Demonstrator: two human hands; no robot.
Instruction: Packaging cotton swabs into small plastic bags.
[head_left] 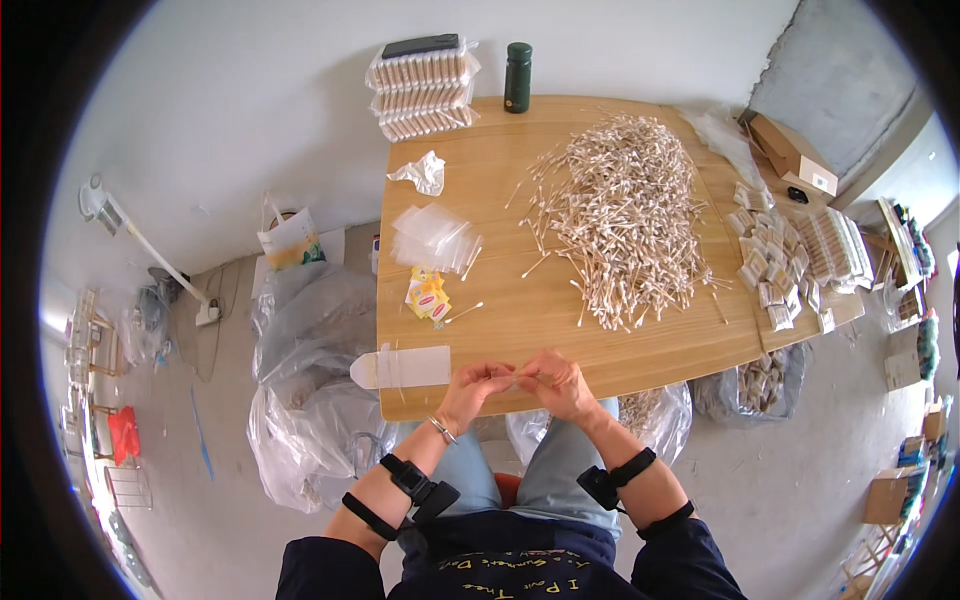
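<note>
My left hand point(471, 388) and my right hand point(557, 384) meet at the near edge of the wooden table point(520, 310). Between their fingertips they pinch a small clear bag point(516, 379); what is inside it is too small to tell. A large heap of cotton swabs point(625, 215) lies beyond, in the middle of the table. A pile of empty clear bags point(432, 238) sits to the left, with yellow paper labels point(427, 296) just below it. Filled small packets point(770, 260) are spread along the right side.
A dark green bottle point(517, 77) and stacked swab packs point(424, 88) stand at the far edge. A crumpled plastic scrap point(421, 172) and a flat white strip point(400, 367) lie on the left. Big plastic sacks point(310, 380) sit on the floor at left; cardboard boxes point(792, 152) at right.
</note>
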